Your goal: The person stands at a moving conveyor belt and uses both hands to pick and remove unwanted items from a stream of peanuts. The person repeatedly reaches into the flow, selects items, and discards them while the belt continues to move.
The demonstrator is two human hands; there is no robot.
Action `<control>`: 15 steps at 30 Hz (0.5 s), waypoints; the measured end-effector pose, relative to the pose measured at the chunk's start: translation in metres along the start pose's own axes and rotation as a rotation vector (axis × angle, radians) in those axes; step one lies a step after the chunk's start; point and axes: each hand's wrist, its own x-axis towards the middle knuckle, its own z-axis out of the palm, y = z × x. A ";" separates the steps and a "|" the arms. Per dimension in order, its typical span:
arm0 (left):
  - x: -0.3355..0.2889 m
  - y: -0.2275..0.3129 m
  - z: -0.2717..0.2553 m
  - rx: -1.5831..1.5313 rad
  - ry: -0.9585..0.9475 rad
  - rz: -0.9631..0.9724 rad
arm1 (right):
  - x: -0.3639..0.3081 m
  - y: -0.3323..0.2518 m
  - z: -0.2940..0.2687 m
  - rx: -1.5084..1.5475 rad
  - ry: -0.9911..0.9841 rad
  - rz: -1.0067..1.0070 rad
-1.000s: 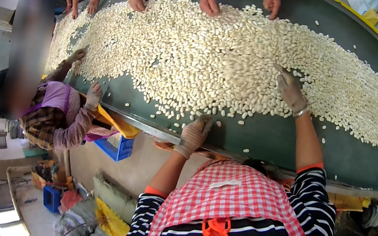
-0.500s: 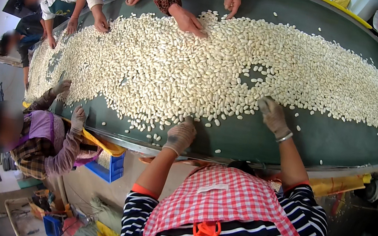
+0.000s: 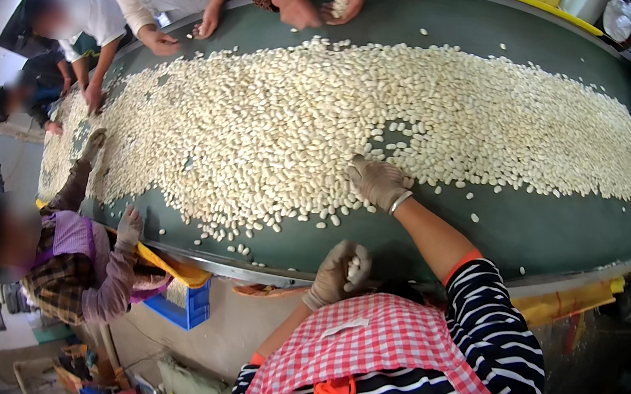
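White beans (image 3: pixel 277 125) lie in a long, thick band along the dark green conveyor belt (image 3: pixel 576 222). My left hand (image 3: pixel 337 276), in a pale glove, is drawn back to the belt's near edge. Its fingers curl around a few white beans that show in the palm. Farther in, my right hand (image 3: pixel 383 185), gloved and with a bracelet at the wrist, reaches to the near edge of the bean band. The fingertips are bent together against the beans; what lies between them is hidden.
Across the belt, a co-worker's hand (image 3: pixel 346 5) holds beans beside a blurred hand. More co-workers line the far left side. At the near left, a person in a purple apron (image 3: pixel 69 240) reaches over the belt. A blue crate (image 3: pixel 187 305) stands below its edge.
My left hand has left the bean band and come back to the near edge, with beans in it. My right hand has moved left along the band. The co-worker's hands opposite have drawn back.
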 end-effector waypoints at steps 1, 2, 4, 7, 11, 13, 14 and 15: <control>0.008 -0.004 -0.006 -0.030 -0.007 -0.007 | -0.004 0.005 -0.004 0.129 0.063 0.007; 0.014 -0.008 -0.010 -0.087 -0.049 -0.012 | -0.007 0.011 -0.009 0.527 -0.085 0.057; 0.031 -0.013 -0.009 -0.167 0.163 -0.014 | -0.044 -0.005 -0.024 0.658 0.098 -0.125; 0.047 -0.030 0.001 -0.123 0.288 0.129 | -0.105 -0.020 -0.025 0.577 0.083 -0.349; 0.050 -0.033 -0.037 -0.364 -0.039 0.043 | -0.127 0.011 -0.066 0.264 0.244 -0.573; 0.043 -0.028 -0.008 -0.350 0.081 -0.036 | -0.105 0.060 -0.085 0.057 0.520 -0.412; 0.041 -0.028 -0.005 -0.254 -0.072 -0.053 | -0.088 0.087 -0.097 0.055 0.578 -0.199; 0.041 -0.030 0.000 -0.165 -0.235 -0.088 | -0.072 0.123 -0.117 0.016 0.604 -0.057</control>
